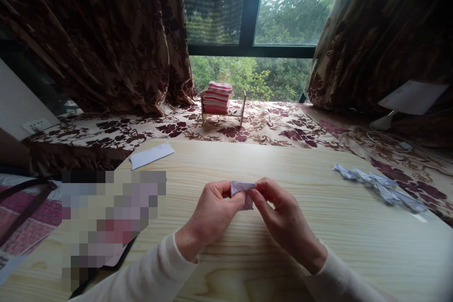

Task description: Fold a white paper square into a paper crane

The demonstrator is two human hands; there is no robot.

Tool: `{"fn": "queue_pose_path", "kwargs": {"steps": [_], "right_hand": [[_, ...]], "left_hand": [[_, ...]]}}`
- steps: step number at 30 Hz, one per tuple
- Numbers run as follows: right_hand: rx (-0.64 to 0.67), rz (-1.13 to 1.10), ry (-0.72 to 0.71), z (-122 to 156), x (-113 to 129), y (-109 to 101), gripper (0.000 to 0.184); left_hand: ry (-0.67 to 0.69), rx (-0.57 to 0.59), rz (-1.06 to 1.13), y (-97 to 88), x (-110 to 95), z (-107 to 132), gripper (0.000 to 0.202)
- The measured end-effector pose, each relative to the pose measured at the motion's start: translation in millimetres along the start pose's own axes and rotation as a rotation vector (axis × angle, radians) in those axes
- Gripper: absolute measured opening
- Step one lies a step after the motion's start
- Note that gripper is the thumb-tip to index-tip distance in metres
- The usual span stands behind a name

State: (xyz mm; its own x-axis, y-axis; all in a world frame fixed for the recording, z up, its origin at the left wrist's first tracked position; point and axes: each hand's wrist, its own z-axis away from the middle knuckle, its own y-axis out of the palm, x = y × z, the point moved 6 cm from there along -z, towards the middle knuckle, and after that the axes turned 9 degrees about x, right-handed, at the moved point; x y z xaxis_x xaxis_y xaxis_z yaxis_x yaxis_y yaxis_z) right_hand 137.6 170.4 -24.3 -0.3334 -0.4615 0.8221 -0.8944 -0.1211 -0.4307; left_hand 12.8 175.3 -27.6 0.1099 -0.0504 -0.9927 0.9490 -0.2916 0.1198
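A small piece of folded white paper [242, 188] is held up between my two hands, above the middle of the wooden table [226, 264]. My left hand [215, 210] pinches its left side, with the thumb lying across the front. The thumb and fingertips of my right hand [281, 210] close on its right edge. Part of the paper is hidden behind my thumbs and fingers. On the right side of the table lie several folded paper pieces [382, 184] in a loose row. A flat stack of white paper strips [153, 155] lies at the far left.
A blurred-out patch [113, 226] covers something dark-edged at the table's left. Beyond the table, a small rack [242, 111] with folded red-and-white cloths [217, 97] stands on the flower-patterned sill. A lamp [410, 96] stands at the right, its cable nearby.
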Motion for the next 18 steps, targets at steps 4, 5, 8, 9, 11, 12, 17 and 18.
{"fn": "queue_pose_path", "kwargs": {"steps": [4,5,8,9,11,12,17,18], "right_hand": [[0.038,-0.038,0.052,-2,1,-3,0.026],[0.058,-0.04,0.068,-2,1,-3,0.028],[0.106,-0.028,0.068,-3,1,-4,0.024],[0.111,-0.04,0.058,-3,1,-5,0.021],[0.096,-0.099,0.052,-4,0,-5,0.018],[0.081,-0.142,0.064,-4,-1,-5,0.018],[0.054,-0.306,0.145,-3,-9,-1,0.024],[0.045,-0.292,0.139,-3,-9,-1,0.023]], "left_hand": [[-0.03,0.014,-0.03,-2.0,0,-1,0.012],[-0.039,0.017,-0.064,-2.9,0,-1,0.012],[-0.047,0.042,-0.224,-4.6,1,-1,0.013],[-0.04,0.052,-0.264,-4.5,1,-1,0.013],[-0.028,0.069,-0.282,-4.0,1,-1,0.012],[-0.025,0.083,-0.258,-3.1,1,-1,0.012],[0.004,0.084,-0.156,-4.1,-4,-1,0.02],[0.003,0.06,-0.171,-6.2,-4,-1,0.021]]}}
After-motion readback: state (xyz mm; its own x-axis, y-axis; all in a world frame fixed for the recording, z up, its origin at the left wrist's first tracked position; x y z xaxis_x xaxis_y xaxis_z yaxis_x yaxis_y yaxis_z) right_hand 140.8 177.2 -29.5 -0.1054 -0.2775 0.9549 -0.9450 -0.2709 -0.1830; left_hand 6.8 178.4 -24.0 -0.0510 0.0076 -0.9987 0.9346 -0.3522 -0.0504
